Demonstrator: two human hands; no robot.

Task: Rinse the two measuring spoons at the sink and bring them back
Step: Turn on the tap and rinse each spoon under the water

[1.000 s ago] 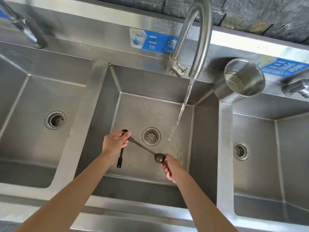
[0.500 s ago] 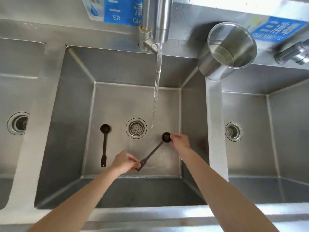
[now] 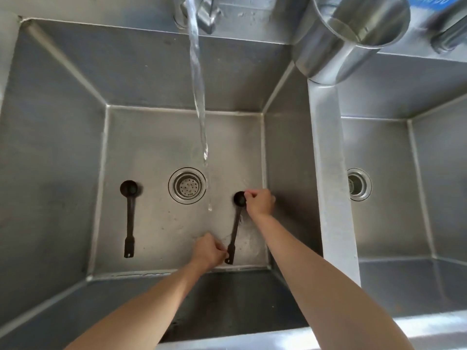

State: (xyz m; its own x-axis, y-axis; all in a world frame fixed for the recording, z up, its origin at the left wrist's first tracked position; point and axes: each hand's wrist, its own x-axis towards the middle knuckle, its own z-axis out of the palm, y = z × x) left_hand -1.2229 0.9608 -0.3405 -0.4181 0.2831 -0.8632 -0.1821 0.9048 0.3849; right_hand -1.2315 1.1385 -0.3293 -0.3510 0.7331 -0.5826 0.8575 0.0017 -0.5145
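Two dark measuring spoons are in the middle steel sink basin [image 3: 156, 137]. One spoon [image 3: 129, 218] lies flat on the basin floor at the left, bowl pointing away from me, untouched. I hold the other spoon [image 3: 235, 228] near the right wall with both hands: my left hand [image 3: 208, 251] pinches the handle's end and my right hand [image 3: 260, 202] pinches the bowl's rim. A water stream [image 3: 199, 102] falls from the tap just left of that spoon's bowl, beside the drain [image 3: 187, 185].
A steel cup [image 3: 348, 39] with water stands on the ledge at the back right, by the divider [image 3: 331, 173]. A second basin with its own drain [image 3: 358, 184] lies to the right. The tap base [image 3: 199, 13] is at the top.
The camera has moved closer and lower over the middle basin. The held spoon has turned from a diagonal to nearly straight, handle toward me. The left spoon has stayed lying where it was.
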